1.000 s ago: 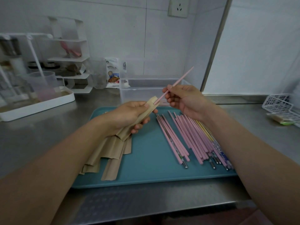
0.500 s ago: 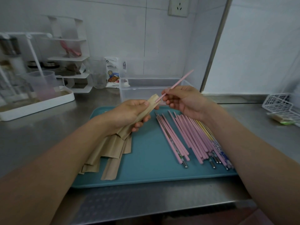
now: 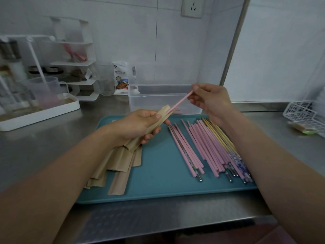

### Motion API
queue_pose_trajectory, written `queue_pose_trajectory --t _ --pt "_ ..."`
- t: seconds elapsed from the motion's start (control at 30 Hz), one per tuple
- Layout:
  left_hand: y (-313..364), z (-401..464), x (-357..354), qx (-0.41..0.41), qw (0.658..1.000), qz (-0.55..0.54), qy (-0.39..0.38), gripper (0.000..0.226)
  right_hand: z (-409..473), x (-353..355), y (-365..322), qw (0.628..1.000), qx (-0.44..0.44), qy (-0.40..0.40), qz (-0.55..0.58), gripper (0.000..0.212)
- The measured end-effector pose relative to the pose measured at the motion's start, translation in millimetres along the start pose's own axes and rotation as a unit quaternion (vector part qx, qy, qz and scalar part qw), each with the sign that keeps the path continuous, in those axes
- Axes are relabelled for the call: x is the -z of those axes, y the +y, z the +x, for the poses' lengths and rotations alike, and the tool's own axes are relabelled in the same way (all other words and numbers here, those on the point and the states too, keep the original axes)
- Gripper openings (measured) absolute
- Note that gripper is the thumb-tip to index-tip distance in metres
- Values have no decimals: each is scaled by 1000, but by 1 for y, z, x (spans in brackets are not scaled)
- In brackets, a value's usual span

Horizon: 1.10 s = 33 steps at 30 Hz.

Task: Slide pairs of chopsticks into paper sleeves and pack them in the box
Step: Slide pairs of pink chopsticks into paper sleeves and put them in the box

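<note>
My left hand [image 3: 139,126] grips a brown paper sleeve [image 3: 159,118] above the teal tray [image 3: 158,182]. A pink chopstick [image 3: 179,103] sticks out of the sleeve's open end, slanting up to the right. My right hand [image 3: 211,101] pinches the chopstick's upper end. Several loose pink and yellow chopsticks [image 3: 211,148] lie on the tray's right half. A pile of empty paper sleeves [image 3: 114,166] lies on its left half. The clear plastic box [image 3: 161,101] stands just behind the tray.
A white rack on a white tray [image 3: 44,110] stands at the back left. A snack packet [image 3: 120,78] leans against the wall. A white wire basket [image 3: 306,115] sits at the far right. The steel counter's front edge [image 3: 158,226] runs below the tray.
My right hand has slid up to the chopstick's top end and moved right. The chopstick now sits deeper in the sleeve, which my left hand still holds.
</note>
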<state>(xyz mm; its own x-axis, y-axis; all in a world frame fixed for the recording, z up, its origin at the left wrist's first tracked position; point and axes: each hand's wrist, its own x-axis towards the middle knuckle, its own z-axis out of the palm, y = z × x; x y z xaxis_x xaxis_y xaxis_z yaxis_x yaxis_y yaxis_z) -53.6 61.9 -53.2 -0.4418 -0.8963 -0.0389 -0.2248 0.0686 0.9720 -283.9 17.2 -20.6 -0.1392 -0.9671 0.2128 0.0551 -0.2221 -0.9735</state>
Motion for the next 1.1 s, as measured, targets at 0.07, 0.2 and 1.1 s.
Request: queue_pose_trajectory --t 0.07,0.2,1.1 --pt "1 -1 0 1 1000 -3 5 37 -5 -5 2 999 -9 -44 -18 19" --pt "2 -1 -2 0 1000 -12 13 37 -9 -10 8 989 -27 -134 -59 22" --pt "5 -1 -4 41 997 -10 61 30 -21 -14 -1 784 -84 -220 -574 25"
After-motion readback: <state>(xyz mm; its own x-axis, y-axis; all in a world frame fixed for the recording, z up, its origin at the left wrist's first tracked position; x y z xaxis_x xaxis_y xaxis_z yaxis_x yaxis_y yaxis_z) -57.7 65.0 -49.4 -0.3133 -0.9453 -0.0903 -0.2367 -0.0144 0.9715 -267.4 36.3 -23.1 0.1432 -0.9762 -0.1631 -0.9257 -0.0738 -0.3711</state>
